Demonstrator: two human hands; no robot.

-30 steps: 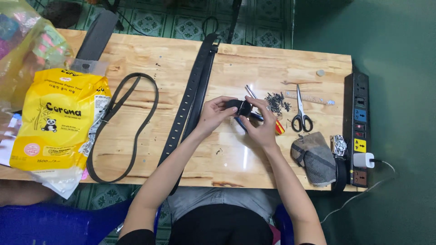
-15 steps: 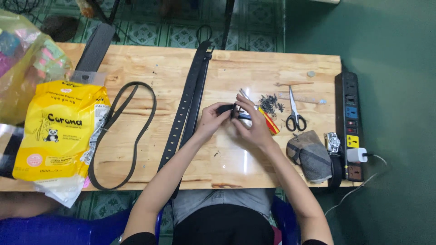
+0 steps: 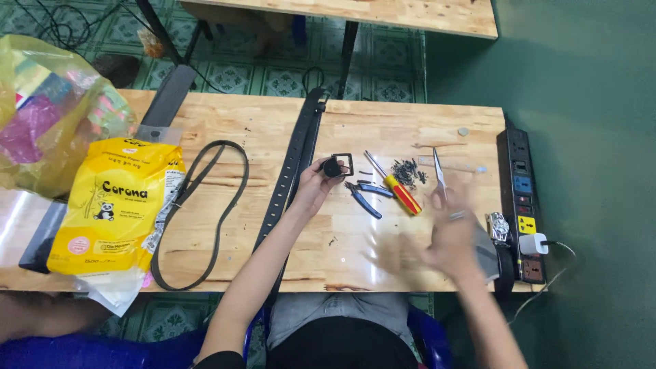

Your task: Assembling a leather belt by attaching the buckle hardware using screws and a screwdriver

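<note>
My left hand (image 3: 311, 188) holds a small black square belt buckle (image 3: 337, 165) up over the wooden table (image 3: 383, 123), just right of a long black belt (image 3: 294, 164). My right hand (image 3: 451, 236) is motion-blurred at the table's right side, over the handles of a pair of scissors (image 3: 437, 171) and a grey cloth (image 3: 486, 256). Whether it grips anything cannot be made out. Between my hands lie blue-handled pliers (image 3: 365, 197), a red and yellow screwdriver (image 3: 400, 193) and a small pile of dark screws (image 3: 408, 172).
A thin black belt loop (image 3: 205, 219) and a yellow packet (image 3: 116, 198) lie on the left, with a yellow plastic bag (image 3: 48, 116) behind. A black power strip (image 3: 523, 191) with a white charger (image 3: 533, 242) runs along the right edge, a wristwatch (image 3: 499, 227) beside it.
My right hand has left the buckle and swung right toward the scissors and cloth. My left hand keeps the buckle. The view has tilted so the table sits lower.
</note>
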